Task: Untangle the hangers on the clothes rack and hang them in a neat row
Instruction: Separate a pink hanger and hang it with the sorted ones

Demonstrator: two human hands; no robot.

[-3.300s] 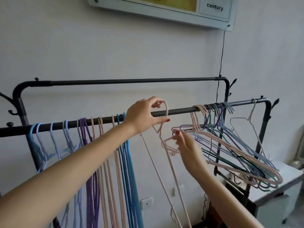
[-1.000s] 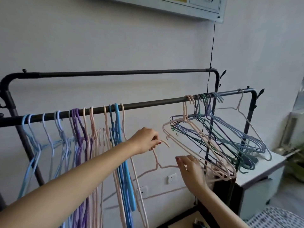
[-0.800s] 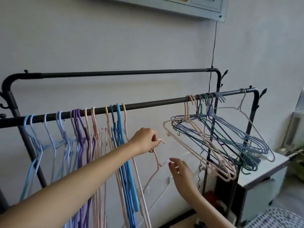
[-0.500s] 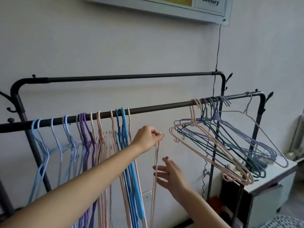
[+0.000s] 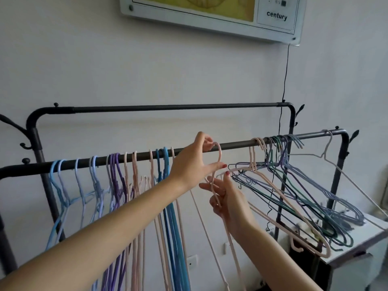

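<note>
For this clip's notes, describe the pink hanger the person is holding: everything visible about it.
The pink hanger is thin and pale pink, with a matte coating, seemingly over wire. Its curved hook is raised to the front rail, in the gap between the tidy row and the tangled bunch; whether it is seated on the rail cannot be told. The left hand pinches the hook, and the right hand grips the neck below. Its long arms trail steeply down, out of the bottom of the picture.

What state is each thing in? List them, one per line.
Left hand: gripping pink hanger's hook at the front rail.
Right hand: holding pink hanger at its neck.
Left hangers: hanging straight.
Right hangers: tangled, tilted.
Back rail: bare.
</note>
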